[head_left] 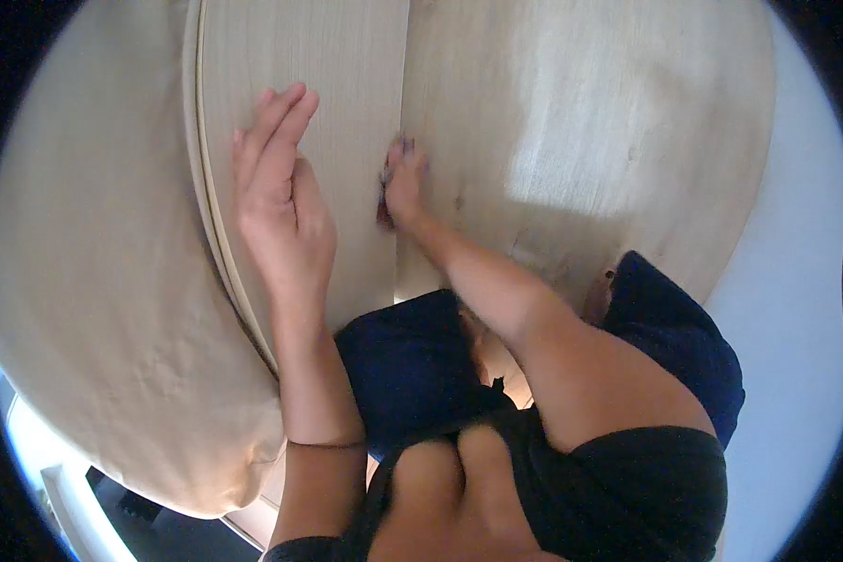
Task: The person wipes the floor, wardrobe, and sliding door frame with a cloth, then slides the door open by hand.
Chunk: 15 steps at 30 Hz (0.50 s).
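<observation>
My left hand (286, 192) is raised in front of a pale wood-grain panel, its fingers stretched out and slightly bent, with nothing in it. To its right, my right hand (406, 183) reaches to the seam between that panel and a broader wooden surface. Its fingers are curled and blurred by motion. A small dark reddish object (384, 206) shows at the side of this hand, too smeared to name.
A large beige padded cover (103, 253) bulges along the left beside the pale panel (347, 56). The broad wooden surface (571, 122) lies to the right, with a white wall (796, 262) beyond it. My knees in dark blue cloth (407, 361) are below.
</observation>
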Each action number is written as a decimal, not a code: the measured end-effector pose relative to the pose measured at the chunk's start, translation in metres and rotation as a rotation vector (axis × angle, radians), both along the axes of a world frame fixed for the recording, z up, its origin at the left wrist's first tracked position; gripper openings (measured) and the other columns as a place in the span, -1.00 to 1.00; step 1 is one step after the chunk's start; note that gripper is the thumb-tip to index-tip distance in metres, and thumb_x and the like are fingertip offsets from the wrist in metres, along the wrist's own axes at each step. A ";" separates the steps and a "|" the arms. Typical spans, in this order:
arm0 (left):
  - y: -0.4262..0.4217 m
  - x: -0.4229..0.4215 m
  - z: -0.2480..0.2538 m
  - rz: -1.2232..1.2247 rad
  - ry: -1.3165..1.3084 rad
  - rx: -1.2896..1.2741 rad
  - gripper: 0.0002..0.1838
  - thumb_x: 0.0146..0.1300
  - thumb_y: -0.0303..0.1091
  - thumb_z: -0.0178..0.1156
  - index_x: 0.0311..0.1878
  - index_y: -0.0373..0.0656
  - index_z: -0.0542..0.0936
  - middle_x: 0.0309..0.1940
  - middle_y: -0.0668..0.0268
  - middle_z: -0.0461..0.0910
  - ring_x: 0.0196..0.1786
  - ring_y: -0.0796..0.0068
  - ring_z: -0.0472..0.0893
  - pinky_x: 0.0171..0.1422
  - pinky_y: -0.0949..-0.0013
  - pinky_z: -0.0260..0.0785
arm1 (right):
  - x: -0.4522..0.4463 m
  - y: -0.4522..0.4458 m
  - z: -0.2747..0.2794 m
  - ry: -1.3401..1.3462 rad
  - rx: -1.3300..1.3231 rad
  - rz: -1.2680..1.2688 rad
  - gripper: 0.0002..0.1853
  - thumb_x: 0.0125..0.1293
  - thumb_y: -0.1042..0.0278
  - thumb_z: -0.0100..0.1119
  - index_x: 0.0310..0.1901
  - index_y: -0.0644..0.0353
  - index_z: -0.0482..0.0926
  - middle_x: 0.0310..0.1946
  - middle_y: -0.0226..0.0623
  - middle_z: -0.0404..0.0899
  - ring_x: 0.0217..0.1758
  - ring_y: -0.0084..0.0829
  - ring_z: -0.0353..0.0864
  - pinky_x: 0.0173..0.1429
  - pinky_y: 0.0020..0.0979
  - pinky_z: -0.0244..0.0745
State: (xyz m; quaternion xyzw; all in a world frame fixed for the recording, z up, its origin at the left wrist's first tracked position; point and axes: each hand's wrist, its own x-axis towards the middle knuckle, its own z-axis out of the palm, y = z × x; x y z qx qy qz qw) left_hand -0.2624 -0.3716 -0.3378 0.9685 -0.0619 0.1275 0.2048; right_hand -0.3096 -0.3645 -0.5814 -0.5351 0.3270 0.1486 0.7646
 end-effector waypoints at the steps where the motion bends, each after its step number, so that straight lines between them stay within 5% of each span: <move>1: 0.000 0.000 -0.002 0.004 -0.006 -0.004 -0.54 0.16 -0.73 -0.12 0.07 -0.20 0.60 0.11 0.21 0.57 0.33 0.19 0.41 0.49 0.01 -0.02 | -0.032 0.007 0.000 0.063 -0.014 -0.005 -0.35 0.40 -0.05 -0.05 0.28 0.36 0.20 0.12 0.10 0.31 0.28 -0.05 0.22 0.39 -0.11 0.05; 4: 0.003 -0.005 -0.003 0.007 0.003 0.002 -0.53 0.15 -0.73 -0.13 0.07 -0.24 0.59 0.12 0.17 0.56 0.33 0.19 0.41 0.44 0.13 0.08 | -0.072 0.014 -0.006 0.136 -0.041 0.085 -0.52 0.47 -0.03 -0.13 0.15 0.24 0.25 0.08 -0.13 0.39 0.13 -0.28 0.32 0.27 -0.22 0.21; 8: 0.015 -0.014 -0.011 0.011 0.049 0.008 -0.51 0.14 -0.72 -0.13 0.10 -0.25 0.58 0.14 0.13 0.54 0.34 0.19 0.40 0.40 0.26 0.17 | 0.002 -0.005 -0.023 0.134 0.360 0.067 -0.54 0.50 -0.01 -0.18 0.18 0.22 0.22 0.07 -0.18 0.39 0.11 -0.33 0.30 0.26 -0.25 0.21; 9: 0.017 -0.018 -0.016 0.012 0.056 0.009 -0.51 0.14 -0.72 -0.13 0.10 -0.25 0.58 0.14 0.13 0.54 0.34 0.19 0.40 0.40 0.26 0.17 | 0.010 0.009 -0.049 0.080 0.253 0.026 -0.56 0.50 0.01 -0.19 0.17 0.20 0.23 0.04 -0.20 0.40 0.08 -0.33 0.32 0.23 -0.24 0.24; 11: 0.024 -0.021 -0.024 0.007 0.034 0.009 -0.55 0.17 -0.72 -0.10 0.08 -0.21 0.58 0.11 0.20 0.57 0.31 0.16 0.43 0.48 0.01 -0.01 | 0.013 0.024 -0.060 0.006 0.160 -0.011 -0.57 0.51 0.02 -0.20 0.17 0.19 0.23 0.00 -0.22 0.42 0.06 -0.34 0.34 0.21 -0.23 0.27; 13: 0.029 -0.025 -0.029 0.010 0.047 0.002 -0.55 0.16 -0.72 -0.09 0.08 -0.21 0.59 0.11 0.20 0.57 0.31 0.16 0.44 0.48 0.01 -0.01 | -0.021 0.010 -0.040 -0.011 0.435 0.013 -0.63 0.51 0.07 -0.19 0.13 0.17 0.28 -0.10 -0.26 0.42 -0.01 -0.37 0.35 0.15 -0.25 0.29; 15: 0.032 -0.024 -0.040 0.002 0.031 -0.013 -0.55 0.16 -0.72 -0.08 0.08 -0.21 0.59 0.10 0.20 0.57 0.31 0.16 0.44 0.48 0.01 -0.01 | -0.061 0.007 -0.039 0.079 0.377 0.110 -0.66 0.50 0.11 -0.18 0.12 0.17 0.30 -0.13 -0.27 0.41 -0.03 -0.38 0.35 0.15 -0.27 0.29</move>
